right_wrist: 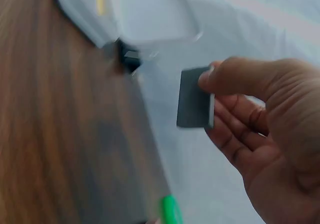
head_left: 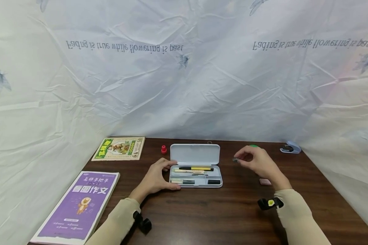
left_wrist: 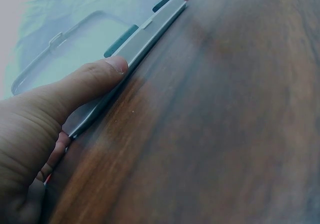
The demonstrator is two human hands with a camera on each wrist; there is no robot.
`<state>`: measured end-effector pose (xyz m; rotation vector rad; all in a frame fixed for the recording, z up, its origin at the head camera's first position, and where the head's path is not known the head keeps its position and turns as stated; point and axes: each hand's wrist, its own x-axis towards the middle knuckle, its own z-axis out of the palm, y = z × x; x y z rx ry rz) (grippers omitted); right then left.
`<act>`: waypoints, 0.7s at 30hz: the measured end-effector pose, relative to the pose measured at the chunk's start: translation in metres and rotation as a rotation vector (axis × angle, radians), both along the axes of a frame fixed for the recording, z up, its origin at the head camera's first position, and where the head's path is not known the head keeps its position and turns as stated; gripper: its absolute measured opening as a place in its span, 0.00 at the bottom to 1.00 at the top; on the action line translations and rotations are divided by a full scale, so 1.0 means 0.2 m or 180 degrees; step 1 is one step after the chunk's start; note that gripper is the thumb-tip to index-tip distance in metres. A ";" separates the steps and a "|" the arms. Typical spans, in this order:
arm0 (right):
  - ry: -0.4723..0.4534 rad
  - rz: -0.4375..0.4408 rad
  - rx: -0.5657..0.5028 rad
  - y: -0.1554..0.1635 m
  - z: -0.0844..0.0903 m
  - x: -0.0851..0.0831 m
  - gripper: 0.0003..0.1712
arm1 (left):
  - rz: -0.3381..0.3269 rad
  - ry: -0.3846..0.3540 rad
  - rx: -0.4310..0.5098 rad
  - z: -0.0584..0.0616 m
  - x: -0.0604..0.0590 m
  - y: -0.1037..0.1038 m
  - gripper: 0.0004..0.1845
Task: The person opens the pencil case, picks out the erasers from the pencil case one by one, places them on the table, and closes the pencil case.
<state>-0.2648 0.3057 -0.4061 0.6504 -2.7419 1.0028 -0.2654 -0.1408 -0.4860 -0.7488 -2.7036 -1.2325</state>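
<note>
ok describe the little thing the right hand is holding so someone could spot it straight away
On the dark wooden table, find the open grey pencil case in the middle. Just right of it, the right hand pinches a small flat dark grey square in the air, unlike the pink eraser lying on the table.

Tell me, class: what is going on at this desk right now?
A person sits at a wooden desk with an open pencil case holding pens. The left hand steadies the case's left end, thumb on its front edge. The right hand hovers to the right of the case, pinching a small dark flat block, perhaps an eraser. Two books, a stapler and a pink eraser lie around.
</note>
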 end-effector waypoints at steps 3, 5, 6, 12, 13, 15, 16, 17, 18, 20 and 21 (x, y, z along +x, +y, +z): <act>0.0034 -0.0064 0.0146 0.02 -0.07 -0.03 0.10 | 0.0018 -0.0021 0.0011 0.00 0.00 0.00 0.51; 0.0028 -0.0076 0.0198 0.02 -0.10 -0.04 0.11 | 0.0020 -0.0021 0.0007 0.00 0.00 -0.01 0.51; 0.0012 -0.0063 0.0221 0.02 -0.12 -0.05 0.11 | 0.0019 -0.0020 0.0007 0.00 0.00 -0.01 0.51; -0.0289 0.0082 0.0385 -0.01 -0.15 -0.05 0.10 | -0.0006 0.0009 0.0012 -0.01 0.00 0.00 0.51; -0.0334 0.0093 0.0412 -0.02 -0.15 -0.05 0.10 | -0.0012 0.0014 0.0012 -0.01 0.00 0.00 0.51; -0.0400 0.0106 0.0445 -0.02 -0.15 -0.04 0.11 | -0.0018 0.0017 0.0012 -0.01 -0.01 0.00 0.51; -0.0414 0.0111 0.0461 -0.02 -0.14 -0.04 0.11 | -0.0020 0.0020 0.0013 -0.01 -0.01 0.00 0.51; -0.0423 0.0119 0.0477 -0.02 -0.14 -0.04 0.11 | -0.0022 0.0025 0.0011 -0.01 -0.01 0.00 0.51; -0.0429 0.0132 0.0491 -0.02 -0.13 -0.04 0.12 | -0.0026 0.0029 0.0010 -0.01 -0.01 0.00 0.51; -0.0433 0.0154 0.0519 -0.02 -0.13 -0.04 0.13 | -0.0024 0.0036 0.0008 -0.01 0.00 0.00 0.50; -0.0426 0.0167 0.0532 -0.02 -0.13 -0.04 0.13 | -0.0021 0.0038 0.0009 -0.01 -0.01 0.00 0.51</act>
